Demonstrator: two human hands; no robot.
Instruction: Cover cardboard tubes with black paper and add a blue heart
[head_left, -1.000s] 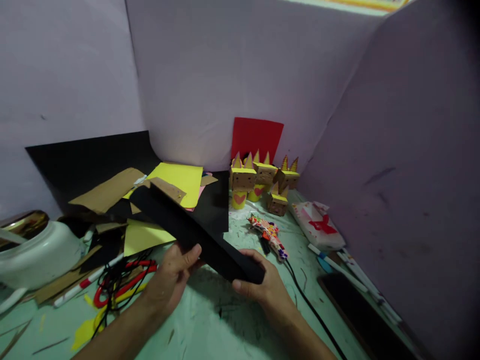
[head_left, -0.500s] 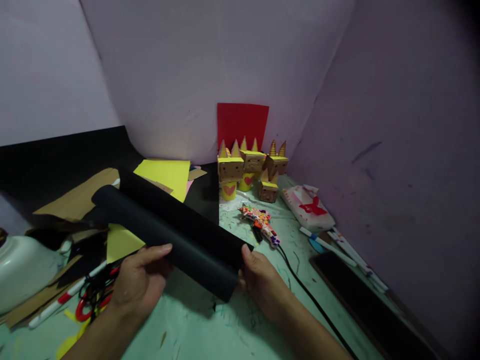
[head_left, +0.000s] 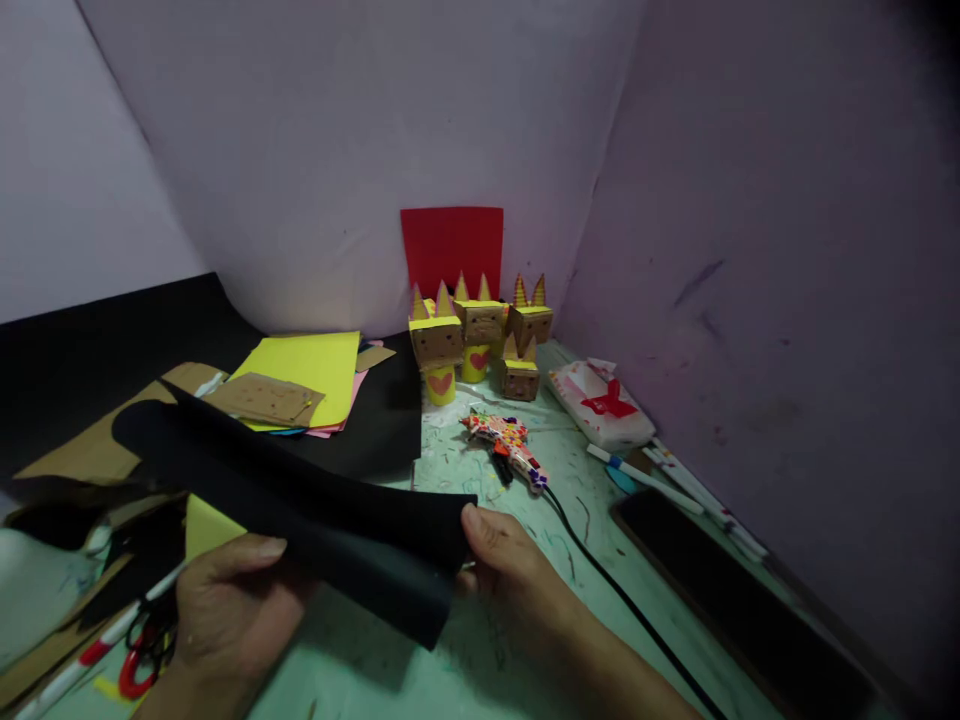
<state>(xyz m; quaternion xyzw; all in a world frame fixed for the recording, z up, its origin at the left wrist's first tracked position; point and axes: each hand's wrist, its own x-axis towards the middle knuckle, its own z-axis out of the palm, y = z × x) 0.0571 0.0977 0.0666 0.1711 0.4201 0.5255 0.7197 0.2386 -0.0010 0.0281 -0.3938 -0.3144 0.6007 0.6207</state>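
A black sheet of paper [head_left: 315, 510], loosely curled into a trough, is held above the pale green tabletop between both hands. My left hand [head_left: 232, 600] grips its near rolled side with the thumb on top; the fingers beneath are partly hidden. My right hand [head_left: 502, 560] pinches the right end near a corner, thumb above and fingers under. Beyond the right hand lies a patterned glue gun [head_left: 510, 445] with a black cord [head_left: 592, 560]. Yellow paper [head_left: 322, 360] and a piece of brown cardboard [head_left: 262, 397] lie behind the curled sheet.
Several cardboard figures with pointed ears [head_left: 439, 340] stand at the back before a red sheet [head_left: 454, 245]. A white packet [head_left: 600, 400], pens [head_left: 645, 480] and a long dark slab [head_left: 720, 590] line the right wall. Red-handled scissors [head_left: 135, 665] and a white container [head_left: 45, 590] are at left.
The black sheet has shifted left and down with both hands and its curl has opened somewhat. My left hand moved left and lower. The whole view has turned slightly to the right.
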